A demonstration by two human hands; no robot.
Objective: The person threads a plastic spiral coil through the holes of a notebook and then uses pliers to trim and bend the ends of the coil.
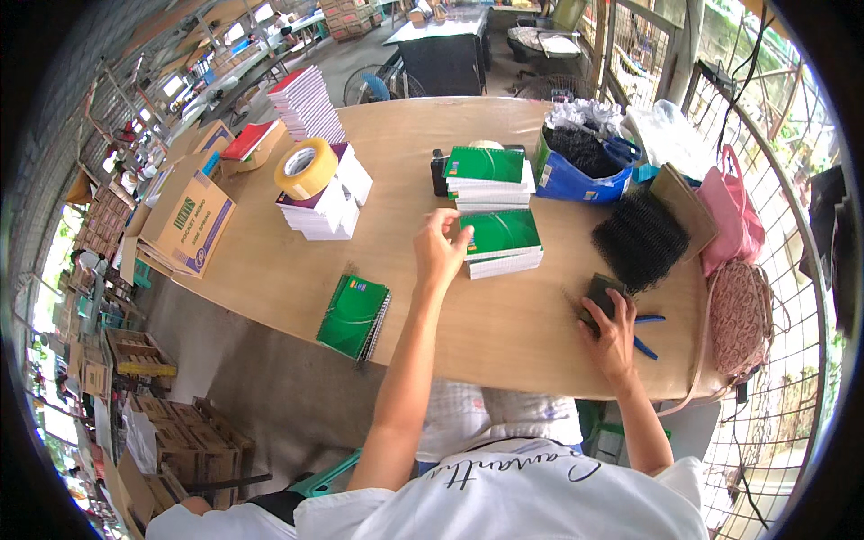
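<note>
My left hand (pixel 438 252) is at the left edge of a stack of green-covered notebooks (pixel 502 234), its fingers curled and its thumb at the corner of the top one. Behind that stack stands another pile of green notebooks (pixel 486 166). My right hand (pixel 612 337) grips a small dark rectangular block (pixel 601 295) on the table; what it is, I cannot make out. Beside that hand lies a pair of blue-handled pliers (pixel 644 346). Near the front left edge lies a green spiral-bound notebook pile (pixel 354 315) with black wire along its side.
A bundle of black wire coils (pixel 641 236) lies at the right, near a blue box (pixel 585 175), a pink bag (pixel 733 216) and a patterned pouch (pixel 740 317). A tape roll (pixel 307 169) rests on white paper stacks (pixel 326 211). Left of them is a cardboard box (pixel 186 216).
</note>
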